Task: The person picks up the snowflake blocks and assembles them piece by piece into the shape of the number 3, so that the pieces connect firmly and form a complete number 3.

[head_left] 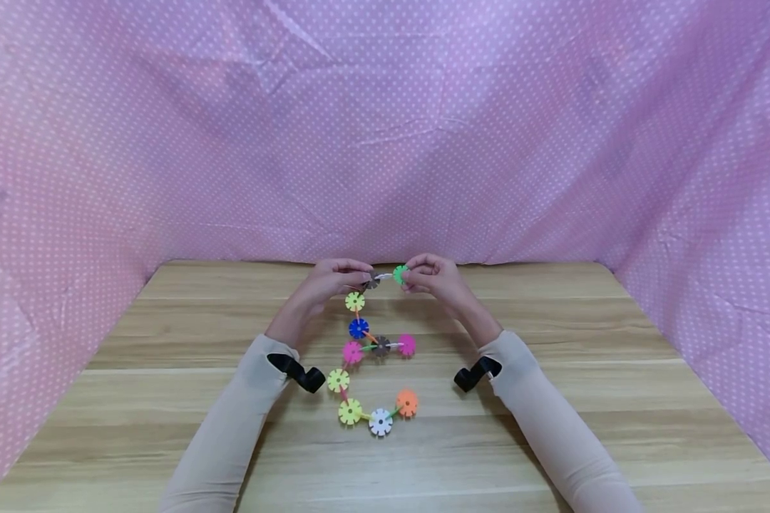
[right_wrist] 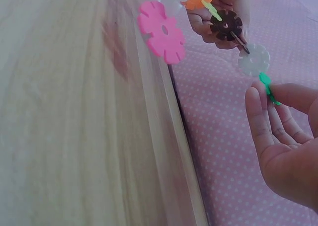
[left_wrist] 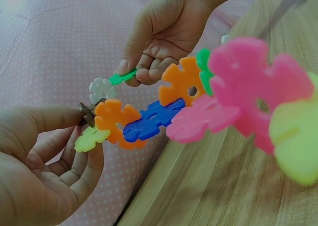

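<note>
A chain of notched snowflake discs in several colours runs between my hands and over the table, shaped much like a letter E in the head view. My left hand (head_left: 332, 283) pinches a brown disc (left_wrist: 87, 113) at the chain's far corner. With thumb and fingers, my right hand (head_left: 438, 279) grips the green disc (right_wrist: 268, 88) at the chain's far right end. A whitish disc (right_wrist: 254, 60) links the brown and green ones. Nearer come a blue disc (head_left: 358, 328), a pink disc (head_left: 407, 345) on the middle branch, and an orange disc (head_left: 407, 403) ending the near branch.
The wood-grain table (head_left: 539, 399) lies under both forearms. A pink dotted cloth (head_left: 385, 142) hangs behind its far edge and along both sides. Black wrist mounts (head_left: 478, 374) sit on both sleeves, close to the chain on the left.
</note>
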`<state>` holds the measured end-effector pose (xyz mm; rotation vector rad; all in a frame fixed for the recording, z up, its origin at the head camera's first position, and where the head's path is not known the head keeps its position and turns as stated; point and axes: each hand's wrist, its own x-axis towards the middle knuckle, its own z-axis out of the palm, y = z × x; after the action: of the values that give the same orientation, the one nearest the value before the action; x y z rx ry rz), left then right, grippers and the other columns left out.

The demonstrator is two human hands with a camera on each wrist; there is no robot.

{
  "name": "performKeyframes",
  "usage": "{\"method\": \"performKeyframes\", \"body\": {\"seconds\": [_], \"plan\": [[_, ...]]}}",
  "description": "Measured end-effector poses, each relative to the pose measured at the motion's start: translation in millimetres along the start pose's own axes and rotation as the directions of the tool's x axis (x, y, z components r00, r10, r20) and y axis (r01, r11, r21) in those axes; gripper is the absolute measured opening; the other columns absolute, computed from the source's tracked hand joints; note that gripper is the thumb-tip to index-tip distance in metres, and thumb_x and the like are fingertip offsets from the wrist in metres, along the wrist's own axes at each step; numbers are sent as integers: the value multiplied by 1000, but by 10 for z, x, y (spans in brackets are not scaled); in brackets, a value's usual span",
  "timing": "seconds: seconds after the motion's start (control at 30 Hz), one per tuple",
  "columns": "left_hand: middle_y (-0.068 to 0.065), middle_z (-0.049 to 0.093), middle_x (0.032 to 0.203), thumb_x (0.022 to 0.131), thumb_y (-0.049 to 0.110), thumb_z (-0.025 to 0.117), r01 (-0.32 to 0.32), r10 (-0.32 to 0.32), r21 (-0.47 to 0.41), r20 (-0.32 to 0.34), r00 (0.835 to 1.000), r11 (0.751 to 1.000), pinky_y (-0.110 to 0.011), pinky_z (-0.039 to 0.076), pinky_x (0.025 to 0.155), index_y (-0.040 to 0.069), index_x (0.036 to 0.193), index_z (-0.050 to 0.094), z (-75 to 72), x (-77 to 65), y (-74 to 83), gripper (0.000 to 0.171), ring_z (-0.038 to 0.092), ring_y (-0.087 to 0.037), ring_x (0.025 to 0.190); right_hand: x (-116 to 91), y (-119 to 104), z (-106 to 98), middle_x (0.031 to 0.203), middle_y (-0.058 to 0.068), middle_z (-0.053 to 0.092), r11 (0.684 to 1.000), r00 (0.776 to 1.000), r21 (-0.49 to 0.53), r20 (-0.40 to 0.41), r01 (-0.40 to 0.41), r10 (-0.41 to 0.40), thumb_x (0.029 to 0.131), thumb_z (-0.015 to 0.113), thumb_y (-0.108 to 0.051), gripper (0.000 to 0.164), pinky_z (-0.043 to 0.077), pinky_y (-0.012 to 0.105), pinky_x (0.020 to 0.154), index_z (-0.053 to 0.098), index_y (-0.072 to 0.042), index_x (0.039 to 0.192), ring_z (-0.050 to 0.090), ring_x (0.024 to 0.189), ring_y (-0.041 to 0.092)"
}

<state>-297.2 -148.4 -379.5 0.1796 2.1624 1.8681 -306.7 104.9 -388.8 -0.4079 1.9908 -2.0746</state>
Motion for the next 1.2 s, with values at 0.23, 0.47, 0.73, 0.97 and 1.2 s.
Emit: {"method": "performKeyframes", "body": {"seconds": [0.23, 0.47, 0.73, 0.97, 1.2], "plan": [[-2, 76, 101, 97, 14, 70, 9, -9, -2, 13, 1000, 1000, -36, 58, 97, 1, 123, 69, 26, -14, 15, 29, 72, -20, 96, -13, -15, 14, 88, 2, 74, 1000, 1000, 0, 18, -13, 13, 95, 66, 2, 17, 63, 30, 80, 60, 3, 111, 72, 77, 14], [-2, 78, 99, 95, 13, 72, 15, -15, 7, 22, 1000, 1000, -42, 57, 101, 0, 123, 71, 44, -41, 39, 30, 73, -27, 101, -19, -19, -10, 87, 0, 76, 999, 1000, -37, 22, -11, 12, 93, 70, -1, 20, 63, 32, 81, 63, 3, 112, 72, 77, 15], [-3, 77, 98, 95, 14, 72, -18, 18, 26, 4, 1000, 1000, -36, 59, 94, -1, 121, 71, 64, -54, 76, 30, 72, -18, 90, -40, -50, -12, 87, -1, 76, 996, 999, -83, 40, -21, 25, 94, 70, -2, 19, 60, 50, 92, 63, 3, 111, 72, 77, 17], [-6, 77, 100, 95, 15, 72, -38, 38, 38, 6, 999, 999, -42, 58, 98, -3, 122, 70, 67, -55, 89, 32, 71, -13, 85, -41, -57, -12, 89, -2, 76, 998, 999, -69, 52, -9, 12, 94, 69, -2, 26, 63, 35, 83, 62, 5, 118, 73, 78, 15], [-4, 78, 97, 95, 14, 72, -31, 31, 19, -3, 1000, 999, -49, 55, 102, -3, 121, 70, 63, -47, 76, 32, 71, -14, 85, -36, -55, -6, 88, -2, 76, 998, 999, -59, 33, -4, 6, 95, 69, -2, 27, 63, 34, 81, 62, 7, 119, 73, 79, 17]]}}
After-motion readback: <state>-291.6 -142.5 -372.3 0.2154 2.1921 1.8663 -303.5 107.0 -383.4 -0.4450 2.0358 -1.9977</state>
